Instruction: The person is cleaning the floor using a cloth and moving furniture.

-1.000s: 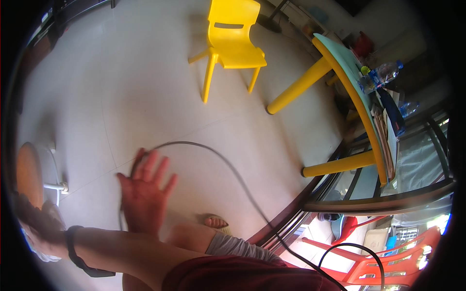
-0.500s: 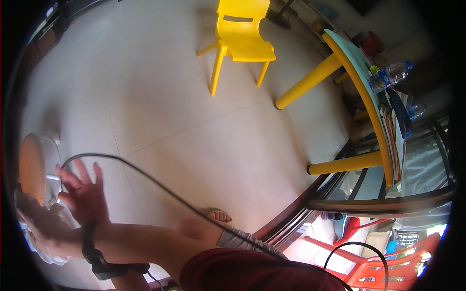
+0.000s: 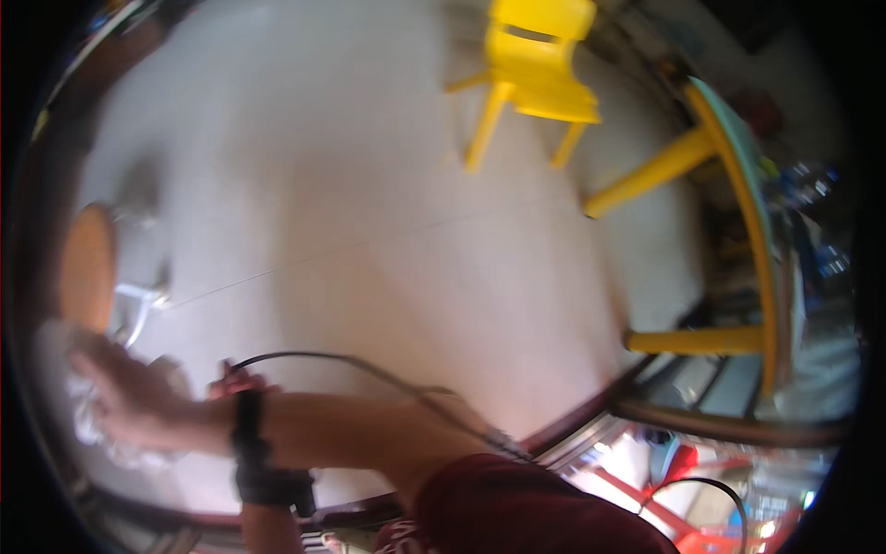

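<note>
My right arm, in a dark red sleeve, reaches across to the far left. At its end my right hand (image 3: pixel 134 397) is closed on a crumpled white cloth (image 3: pixel 166 374), blurred by motion. A black strap with a small device (image 3: pixel 268 471) sits at the wrist. Behind that forearm, my left hand (image 3: pixel 245 380) shows only a few smeared fingers, and the rest is hidden. A black cable (image 3: pixel 360 364) arches over the forearm and ends at those fingers; whether they grip it is unclear.
A round wooden-topped stool (image 3: pixel 89 268) with white legs stands at left. A yellow chair (image 3: pixel 544 88) is at the back. To the right is a yellow-legged table (image 3: pixel 738 162) with bottles. A dark-framed glass panel (image 3: pixel 729 420) and red chair (image 3: pixel 678 526) lie at lower right.
The view has swung, so chair and table sit further right. My right hand with the cloth appears closer in. My left hand, spread before, has dropped mostly behind the right forearm.
</note>
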Tool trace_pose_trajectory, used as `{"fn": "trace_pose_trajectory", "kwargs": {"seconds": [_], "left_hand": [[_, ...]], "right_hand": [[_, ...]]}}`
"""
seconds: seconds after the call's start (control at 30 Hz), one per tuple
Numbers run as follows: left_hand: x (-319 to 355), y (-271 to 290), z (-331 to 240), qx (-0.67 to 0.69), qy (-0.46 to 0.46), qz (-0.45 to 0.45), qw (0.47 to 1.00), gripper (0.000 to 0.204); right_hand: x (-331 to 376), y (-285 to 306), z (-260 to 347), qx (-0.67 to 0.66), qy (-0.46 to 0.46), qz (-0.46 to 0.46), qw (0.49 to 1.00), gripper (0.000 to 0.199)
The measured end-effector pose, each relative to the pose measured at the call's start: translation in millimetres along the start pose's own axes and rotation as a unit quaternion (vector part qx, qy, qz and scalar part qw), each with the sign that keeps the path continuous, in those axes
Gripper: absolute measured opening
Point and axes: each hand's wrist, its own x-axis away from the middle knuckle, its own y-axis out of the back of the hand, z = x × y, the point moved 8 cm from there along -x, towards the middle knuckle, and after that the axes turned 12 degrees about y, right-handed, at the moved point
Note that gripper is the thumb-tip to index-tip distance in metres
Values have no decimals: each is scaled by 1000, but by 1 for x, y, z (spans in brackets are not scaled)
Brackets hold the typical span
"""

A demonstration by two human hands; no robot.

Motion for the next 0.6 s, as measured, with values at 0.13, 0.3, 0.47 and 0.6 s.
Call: {"fn": "trace_pose_trajectory", "kwargs": {"seconds": [0.13, 0.3, 0.47, 0.6], "left_hand": [[4, -26, 11, 0, -40, 85, 996, 40], [15, -66, 5, -173, -2, 46, 984, 46], [-1, -103, 38, -198, 72, 30, 977, 52], [-4, -86, 73, -136, 155, 56, 977, 62]], "right_hand": [[1, 27, 19, -42, 5, -29, 999, 45], [23, 18, 50, -140, -11, 51, 989, 50], [50, 0, 74, -125, 20, 121, 985, 52], [67, -5, 82, -149, -40, 230, 961, 50]]}}
